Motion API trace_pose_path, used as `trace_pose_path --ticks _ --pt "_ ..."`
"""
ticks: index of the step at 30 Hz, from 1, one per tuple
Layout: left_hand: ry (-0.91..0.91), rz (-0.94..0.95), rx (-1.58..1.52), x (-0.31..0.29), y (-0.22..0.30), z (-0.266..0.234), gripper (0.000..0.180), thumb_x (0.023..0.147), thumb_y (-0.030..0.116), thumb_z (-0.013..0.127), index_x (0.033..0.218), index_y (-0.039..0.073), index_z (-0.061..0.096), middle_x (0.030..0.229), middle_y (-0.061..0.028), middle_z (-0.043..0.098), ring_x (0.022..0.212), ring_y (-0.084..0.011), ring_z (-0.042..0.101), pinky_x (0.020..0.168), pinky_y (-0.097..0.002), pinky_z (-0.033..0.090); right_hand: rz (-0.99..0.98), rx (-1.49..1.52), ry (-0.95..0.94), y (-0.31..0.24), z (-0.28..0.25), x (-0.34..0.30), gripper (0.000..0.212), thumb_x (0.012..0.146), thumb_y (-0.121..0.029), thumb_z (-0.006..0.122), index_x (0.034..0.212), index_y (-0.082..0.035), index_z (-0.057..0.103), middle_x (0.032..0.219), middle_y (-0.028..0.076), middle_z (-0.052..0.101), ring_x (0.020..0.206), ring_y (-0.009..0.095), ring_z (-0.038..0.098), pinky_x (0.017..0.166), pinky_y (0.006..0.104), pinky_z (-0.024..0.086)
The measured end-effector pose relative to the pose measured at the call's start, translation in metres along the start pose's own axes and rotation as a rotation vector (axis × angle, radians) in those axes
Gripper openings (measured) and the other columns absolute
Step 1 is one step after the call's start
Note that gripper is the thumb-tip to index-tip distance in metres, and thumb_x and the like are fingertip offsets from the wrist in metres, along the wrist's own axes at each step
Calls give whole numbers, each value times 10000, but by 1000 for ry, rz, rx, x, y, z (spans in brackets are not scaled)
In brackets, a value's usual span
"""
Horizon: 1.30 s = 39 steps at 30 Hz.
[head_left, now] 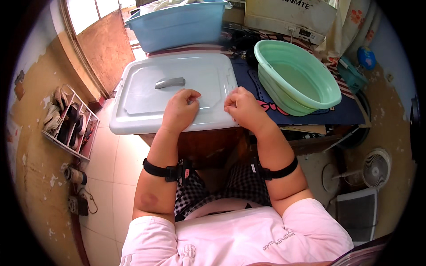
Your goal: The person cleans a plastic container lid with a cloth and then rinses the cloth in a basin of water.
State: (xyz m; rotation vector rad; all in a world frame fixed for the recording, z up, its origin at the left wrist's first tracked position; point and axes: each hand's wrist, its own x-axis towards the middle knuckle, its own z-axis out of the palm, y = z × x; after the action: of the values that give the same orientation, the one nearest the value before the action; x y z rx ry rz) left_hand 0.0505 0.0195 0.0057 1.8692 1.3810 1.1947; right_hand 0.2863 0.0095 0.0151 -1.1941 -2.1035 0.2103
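A pale grey-white plastic lid [143, 116], broad with rounded corners, lies flat in front of me. A curved dark grey piece [170, 83] sits near its middle, beyond my fingers; whether it is fixed there I cannot tell. My left hand [181, 108] is closed over the near middle of the lid, fingers curled. By the lid's right edge, my right hand [244, 107] is also closed, thumb against bent fingers. Anything inside either hand is hidden. To the right stands a mint-green oval basin [271, 84]; its contents are hard to make out.
A blue plastic tub [177, 27] with pale cloth stands behind the lid. A white appliance [288, 17] is at the back right. A dark blue patterned mat [341, 114] lies under the basin. On the floor are a shoe rack [91, 133] at left and a white fan [376, 168] at right.
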Motion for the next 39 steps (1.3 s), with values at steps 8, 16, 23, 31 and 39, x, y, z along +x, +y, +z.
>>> trace_pose_path --ticks 8,16,23,31,39 --pt "32 41 20 -2 0 4 257 895 88 640 1113 -16 729 966 -130 697 861 -213 660 841 -316 530 291 161 -142 -23 -19 -2 49 873 -28 720 857 18 721 994 138 594 806 271 674 722 387 569" --pt "45 29 11 -4 1 0 256 894 89 635 1105 -23 728 957 -139 693 852 -231 660 835 -317 529 94 -68 -10 -17 -2 -14 70 888 -13 702 833 31 704 941 143 561 626 257 674 590 357 593" --pt "32 -9 44 0 3 1 256 872 100 613 1078 29 745 1091 -163 715 1018 -321 692 922 -389 543 239 67 -60 -4 3 3 67 888 -48 709 871 16 700 973 167 581 737 304 670 703 412 571" --pt "15 7 43 5 -4 8 269 863 110 614 1080 20 747 1062 -178 717 1005 -326 698 916 -385 545 -159 -218 219 -53 -48 -10 102 884 -168 733 937 -85 760 1056 92 655 991 318 611 931 459 454" --pt "51 27 -23 3 -19 4 230 884 77 645 1076 -16 729 961 -110 698 858 -190 650 811 -311 522 -1059 -327 95 -198 -94 -67 171 812 -255 631 840 -104 707 1012 18 632 982 206 593 872 353 431"
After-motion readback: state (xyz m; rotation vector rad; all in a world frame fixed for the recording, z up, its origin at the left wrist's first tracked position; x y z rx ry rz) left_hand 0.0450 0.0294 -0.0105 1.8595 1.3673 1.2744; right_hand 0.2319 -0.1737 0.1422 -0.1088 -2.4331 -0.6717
